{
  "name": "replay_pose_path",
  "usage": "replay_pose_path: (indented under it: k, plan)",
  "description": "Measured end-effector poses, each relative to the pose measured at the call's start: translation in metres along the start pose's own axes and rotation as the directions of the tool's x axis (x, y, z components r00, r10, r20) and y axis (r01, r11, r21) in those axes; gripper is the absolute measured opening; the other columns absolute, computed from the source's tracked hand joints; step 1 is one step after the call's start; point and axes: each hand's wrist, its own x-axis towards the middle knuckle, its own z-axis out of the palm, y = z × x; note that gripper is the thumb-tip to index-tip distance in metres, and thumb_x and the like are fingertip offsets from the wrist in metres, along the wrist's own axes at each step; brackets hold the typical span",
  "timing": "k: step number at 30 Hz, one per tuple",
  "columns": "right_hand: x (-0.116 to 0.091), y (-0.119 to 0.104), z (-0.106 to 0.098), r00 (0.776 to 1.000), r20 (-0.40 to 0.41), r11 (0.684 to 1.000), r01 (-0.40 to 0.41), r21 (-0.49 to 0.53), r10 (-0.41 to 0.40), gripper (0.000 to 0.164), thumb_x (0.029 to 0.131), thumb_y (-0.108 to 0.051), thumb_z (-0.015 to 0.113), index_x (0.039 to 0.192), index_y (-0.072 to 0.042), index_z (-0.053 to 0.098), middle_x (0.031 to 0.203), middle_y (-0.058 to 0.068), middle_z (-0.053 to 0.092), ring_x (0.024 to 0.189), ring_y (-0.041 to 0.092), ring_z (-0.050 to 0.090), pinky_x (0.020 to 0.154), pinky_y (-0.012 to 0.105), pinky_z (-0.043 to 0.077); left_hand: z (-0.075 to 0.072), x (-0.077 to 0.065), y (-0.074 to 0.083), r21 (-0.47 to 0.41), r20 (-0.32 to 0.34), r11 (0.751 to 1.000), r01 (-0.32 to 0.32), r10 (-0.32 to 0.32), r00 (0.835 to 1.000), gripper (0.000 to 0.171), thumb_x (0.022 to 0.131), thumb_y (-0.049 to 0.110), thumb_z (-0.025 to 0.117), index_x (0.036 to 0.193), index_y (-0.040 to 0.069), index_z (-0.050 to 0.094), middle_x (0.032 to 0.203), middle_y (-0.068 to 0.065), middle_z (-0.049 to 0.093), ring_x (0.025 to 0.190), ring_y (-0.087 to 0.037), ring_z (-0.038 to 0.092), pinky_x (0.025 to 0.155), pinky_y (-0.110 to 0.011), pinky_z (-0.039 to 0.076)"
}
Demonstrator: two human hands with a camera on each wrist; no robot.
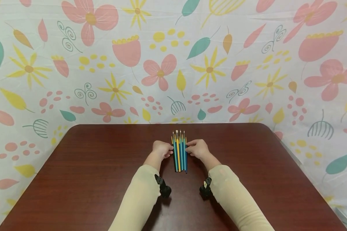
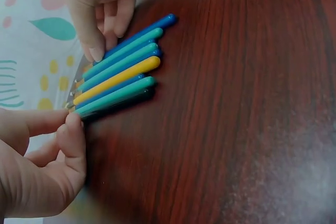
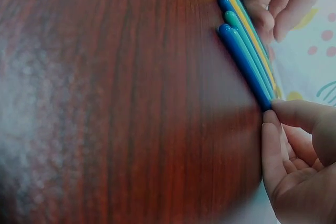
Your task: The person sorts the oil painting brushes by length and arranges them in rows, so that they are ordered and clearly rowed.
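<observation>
A row of several paintbrushes lies side by side on the dark wooden table, bristles toward the far edge, with turquoise and blue handles plus one yellow paintbrush (image 1: 178, 154). My left hand (image 1: 162, 149) is at the row's left side; in the left wrist view its thumb and a finger pinch the outermost black paintbrush (image 2: 123, 104) near the metal collar. At the opposite side my right hand (image 1: 199, 149) pinches the outer dark blue paintbrush (image 3: 245, 65) with thumb and forefinger. The handle ends fan slightly and are uneven. Fingers partly hide the bristle ends in both wrist views.
The brown table (image 1: 84, 179) has rounded far corners, and the brushes lie close to its far edge. Behind it hangs a white cloth (image 1: 162, 106) printed with flowers and leaves. A black wrist camera (image 1: 163, 188) is strapped to each sleeve.
</observation>
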Motion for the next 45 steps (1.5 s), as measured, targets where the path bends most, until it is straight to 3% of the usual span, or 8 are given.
replay_pose_path:
  k: [6, 16, 24, 29, 33, 36, 42, 45]
  plan:
    - [0.0, 0.0, 0.0, 1.0, 0.004, 1.0, -0.005, 0.002, 0.005, 0.033, 0.085, -0.01, 0.069, 0.116, 0.001, 0.066, 0.109, 0.02, 0.067, 0.087, 0.021, 0.068, 0.074, 0.036, 0.059, 0.008, 0.007, 0.001, 0.139, -0.057, 0.99, -0.002, 0.01, 0.998, 0.025, 0.08, 0.014, 0.076, 0.1, 0.001, 0.069, 0.055, -0.003, 0.06, 0.044, -0.012, 0.051, 0.042, -0.023, 0.044]
    - [0.001, 0.0, 0.0, 1.0, -0.004, 1.0, -0.001, 0.0, 0.001, 0.032, 0.084, -0.011, 0.07, 0.115, 0.0, 0.067, 0.107, 0.02, 0.068, 0.084, 0.019, 0.069, 0.073, 0.035, 0.059, 0.01, -0.004, 0.001, 0.225, -0.089, 0.967, -0.121, 0.144, 0.986, 0.016, 0.078, 0.011, 0.077, 0.088, 0.001, 0.071, 0.091, -0.013, 0.069, 0.061, -0.015, 0.063, 0.064, -0.03, 0.056]
    - [-0.001, 0.001, 0.0, 1.0, -0.006, 1.0, 0.0, -0.002, 0.0, 0.033, 0.084, -0.011, 0.07, 0.115, 0.0, 0.066, 0.107, 0.02, 0.068, 0.085, 0.02, 0.069, 0.074, 0.036, 0.059, 0.01, -0.006, -0.002, 0.225, -0.083, 0.963, -0.149, 0.171, 0.982, 0.014, 0.079, 0.005, 0.073, 0.091, -0.001, 0.071, 0.086, -0.015, 0.07, 0.063, -0.019, 0.063, 0.059, -0.03, 0.053]
    - [0.0, 0.002, 0.0, 1.0, 0.0, 1.0, 0.007, 0.003, -0.007, 0.033, 0.084, -0.01, 0.07, 0.116, 0.0, 0.066, 0.107, 0.02, 0.068, 0.085, 0.02, 0.069, 0.074, 0.036, 0.059, 0.011, -0.007, -0.006, 0.362, -0.142, 0.914, -0.18, 0.246, 0.959, 0.011, 0.08, 0.013, 0.073, 0.078, 0.005, 0.065, 0.074, -0.007, 0.062, 0.065, -0.02, 0.058, 0.054, -0.03, 0.048]
    - [0.001, 0.003, -0.001, 1.0, -0.001, 1.0, 0.01, -0.001, -0.01, 0.033, 0.085, -0.01, 0.07, 0.116, 0.0, 0.066, 0.108, 0.02, 0.068, 0.083, 0.018, 0.069, 0.073, 0.035, 0.059, 0.012, -0.009, -0.009, 0.45, -0.178, 0.871, -0.197, 0.304, 0.936, 0.03, 0.08, 0.016, 0.074, 0.06, 0.011, 0.052, 0.057, -0.002, 0.048, 0.053, -0.017, 0.049, 0.045, -0.028, 0.039]
    - [0.001, 0.002, -0.002, 1.0, -0.001, 1.0, 0.009, 0.0, -0.009, 0.033, 0.085, -0.01, 0.07, 0.116, 0.001, 0.066, 0.108, 0.02, 0.068, 0.082, 0.017, 0.068, 0.073, 0.035, 0.059, 0.013, -0.01, -0.01, 0.482, -0.185, 0.852, -0.205, 0.328, 0.927, 0.032, 0.081, 0.016, 0.074, 0.056, 0.011, 0.053, 0.052, -0.003, 0.049, 0.05, -0.018, 0.049, 0.044, -0.029, 0.039]
    - [0.002, 0.002, -0.001, 1.0, 0.001, 1.0, 0.01, 0.005, -0.01, 0.033, 0.085, -0.01, 0.07, 0.116, 0.001, 0.066, 0.107, 0.02, 0.068, 0.081, 0.017, 0.068, 0.073, 0.034, 0.059, 0.014, -0.009, -0.013, 0.506, -0.212, 0.837, -0.209, 0.355, 0.91, 0.02, 0.081, 0.019, 0.074, 0.067, 0.006, 0.066, 0.061, -0.007, 0.061, 0.058, -0.02, 0.058, 0.051, -0.031, 0.048]
    - [0.001, 0.001, 0.0, 1.0, 0.0, 1.0, 0.006, 0.007, -0.006, 0.033, 0.084, -0.01, 0.07, 0.116, 0.001, 0.066, 0.107, 0.02, 0.068, 0.082, 0.017, 0.068, 0.074, 0.035, 0.059, 0.013, -0.008, -0.016, 0.479, -0.225, 0.85, -0.218, 0.359, 0.906, 0.019, 0.08, 0.018, 0.073, 0.071, 0.004, 0.067, 0.066, -0.01, 0.064, 0.062, -0.022, 0.06, 0.056, -0.034, 0.051]
